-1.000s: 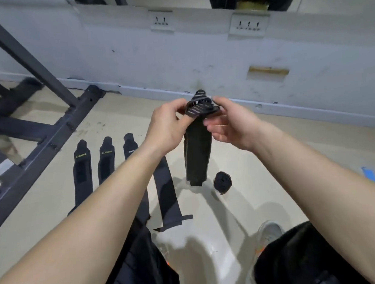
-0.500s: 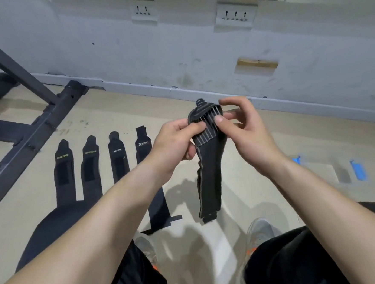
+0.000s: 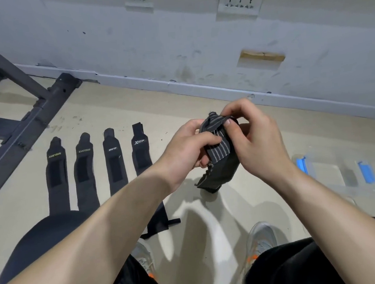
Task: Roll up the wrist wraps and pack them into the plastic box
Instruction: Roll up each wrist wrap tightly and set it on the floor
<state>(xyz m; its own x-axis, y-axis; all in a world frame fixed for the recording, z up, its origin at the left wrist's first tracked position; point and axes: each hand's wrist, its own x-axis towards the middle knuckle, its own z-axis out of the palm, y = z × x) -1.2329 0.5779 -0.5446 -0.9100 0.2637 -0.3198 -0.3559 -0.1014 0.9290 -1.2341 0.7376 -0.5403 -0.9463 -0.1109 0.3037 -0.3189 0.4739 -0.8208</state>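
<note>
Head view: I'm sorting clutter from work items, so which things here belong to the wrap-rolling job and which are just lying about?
Job: striped wrist wrap, gripped by left hand and right hand; four flat wraps on the floor; plastic box.
Lying about: black metal frame; wall sockets; grey shoes.

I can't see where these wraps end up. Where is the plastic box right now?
In the head view, the plastic box sits on the floor at the person's right, just beyond the right hand, which grips the wrist wrap.
</note>
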